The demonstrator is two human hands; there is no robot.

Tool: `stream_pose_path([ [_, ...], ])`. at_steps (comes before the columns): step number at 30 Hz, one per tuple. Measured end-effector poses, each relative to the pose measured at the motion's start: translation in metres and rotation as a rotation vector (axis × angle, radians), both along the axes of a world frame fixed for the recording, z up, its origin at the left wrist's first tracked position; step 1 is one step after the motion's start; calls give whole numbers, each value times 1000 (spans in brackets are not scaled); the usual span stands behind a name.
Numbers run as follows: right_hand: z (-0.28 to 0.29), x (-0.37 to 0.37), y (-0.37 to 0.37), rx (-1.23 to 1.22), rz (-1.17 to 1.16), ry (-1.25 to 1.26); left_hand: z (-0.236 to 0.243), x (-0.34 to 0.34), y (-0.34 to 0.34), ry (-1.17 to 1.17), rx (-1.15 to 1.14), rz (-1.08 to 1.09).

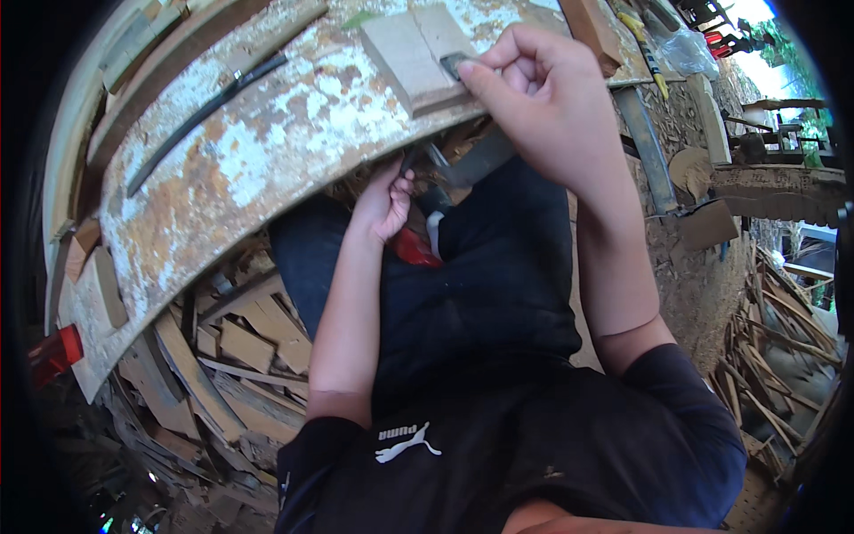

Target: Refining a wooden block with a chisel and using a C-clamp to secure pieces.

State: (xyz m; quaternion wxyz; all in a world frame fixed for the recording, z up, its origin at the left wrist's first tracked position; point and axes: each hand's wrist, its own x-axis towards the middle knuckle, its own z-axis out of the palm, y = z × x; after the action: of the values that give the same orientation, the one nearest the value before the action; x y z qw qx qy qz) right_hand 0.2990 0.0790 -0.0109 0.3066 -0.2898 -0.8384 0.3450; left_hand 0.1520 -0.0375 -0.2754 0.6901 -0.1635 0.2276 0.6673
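My right hand [556, 93] has thumb and index finger pinched on a small dark piece [452, 66], which sits at the right edge of a flat wooden block [409, 58]. The block lies on the bench [231, 133], close to the edge nearest me. My left hand [387, 200] is below that edge, fingers curled beside a dark thing [408, 161]; I can't tell whether they close on it.

As I judge it, the piece could slip, since I have only fingertips on it and little of it shows. I see no clamp on the block, so a sideways push could skid or turn it, and a pull toward me could tip it into my lap. The bench's patchy, flaking surface might also let it rock.
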Motion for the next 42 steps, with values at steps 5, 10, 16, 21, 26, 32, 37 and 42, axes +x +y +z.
stream_pose_path([
  [5, 12, -6, -13, -260, -33, 29, -1, -6, -1, -132, 118, -19],
  [10, 12, -11, -18, -194, -26, 28, 0, 14, -8, -83, 185, 129],
  [16, 2, -12, -21, -180, 42, 139, 4, 39, -15, 34, 286, 191],
  [21, -3, -18, -31, -33, -96, 113, 19, 37, -8, 141, 61, 196],
  [26, 3, -13, -28, 18, -61, -7, -11, 0, 3, -46, 129, -3],
  [32, 8, -8, -14, -75, -162, -18, 9, 4, -5, 109, 116, 47],
  [37, 12, -6, -13, -130, -194, -28, 23, 3, -14, 276, 249, -104],
  [42, 16, -7, -9, -113, -194, -42, 33, 11, -15, 656, 285, -141],
])
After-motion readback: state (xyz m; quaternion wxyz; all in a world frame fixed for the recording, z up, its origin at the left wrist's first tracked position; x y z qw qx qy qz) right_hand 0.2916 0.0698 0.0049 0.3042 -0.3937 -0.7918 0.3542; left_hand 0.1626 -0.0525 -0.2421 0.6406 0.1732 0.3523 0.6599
